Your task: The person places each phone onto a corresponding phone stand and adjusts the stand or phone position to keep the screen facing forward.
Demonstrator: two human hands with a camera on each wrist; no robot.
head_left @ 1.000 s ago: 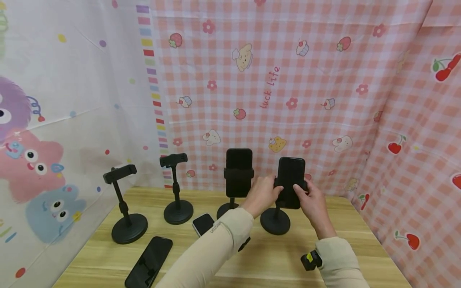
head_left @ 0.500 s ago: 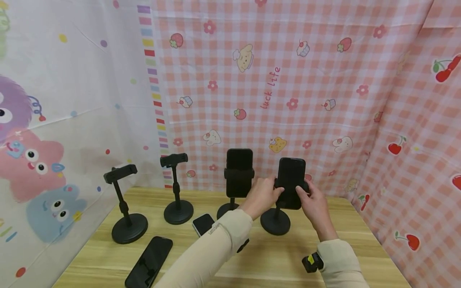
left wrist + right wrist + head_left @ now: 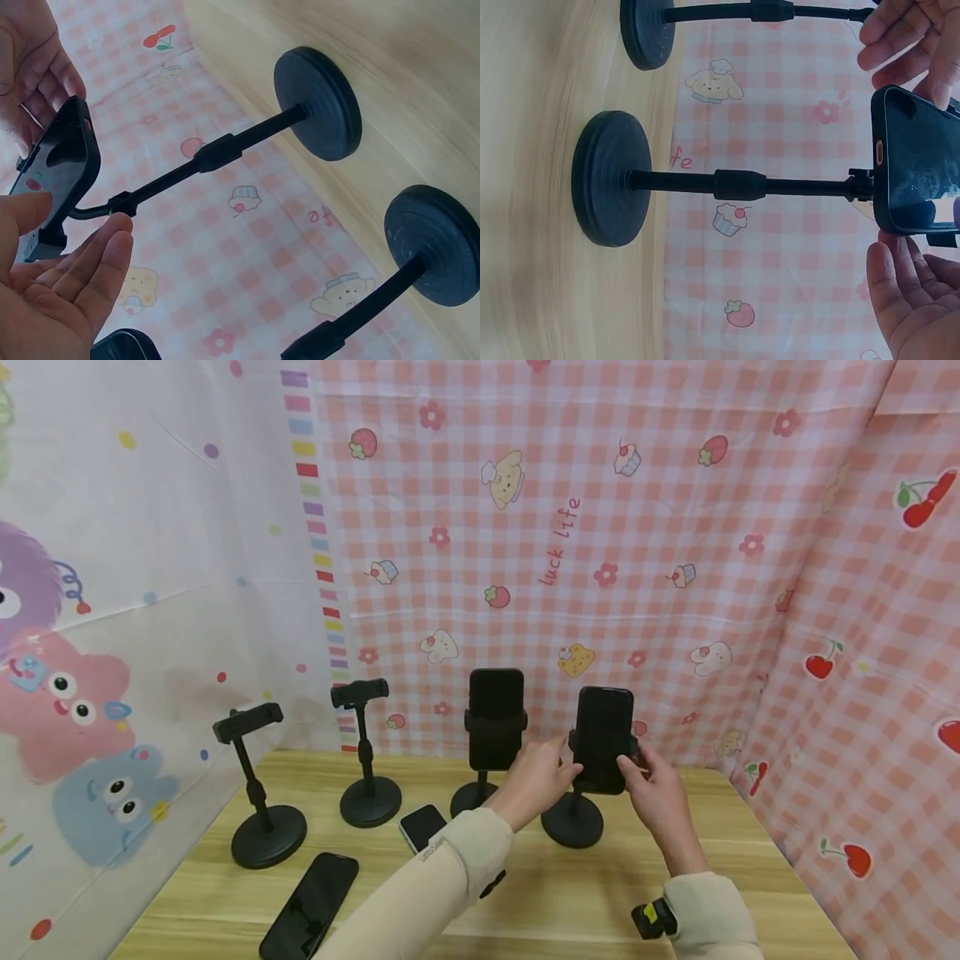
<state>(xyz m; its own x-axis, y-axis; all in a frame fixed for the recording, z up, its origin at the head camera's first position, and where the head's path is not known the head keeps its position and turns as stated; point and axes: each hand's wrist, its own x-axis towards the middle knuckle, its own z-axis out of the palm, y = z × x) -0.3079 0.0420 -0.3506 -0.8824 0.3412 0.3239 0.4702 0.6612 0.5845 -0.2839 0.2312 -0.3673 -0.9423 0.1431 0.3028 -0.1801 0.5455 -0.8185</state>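
Phone seated in the clamp
We flank the rigid, slippery phone (image 3: 602, 737) with relaxed left hand (image 3: 534, 779) and right hand (image 3: 654, 787), gripping nothing; its edges suit holding.

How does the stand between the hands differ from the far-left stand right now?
The right stand carries an upright phone in its clamp, with both hands beside it; the far-left stand has an empty clamp and nobody near it. Both are black with round bases on the wooden table.
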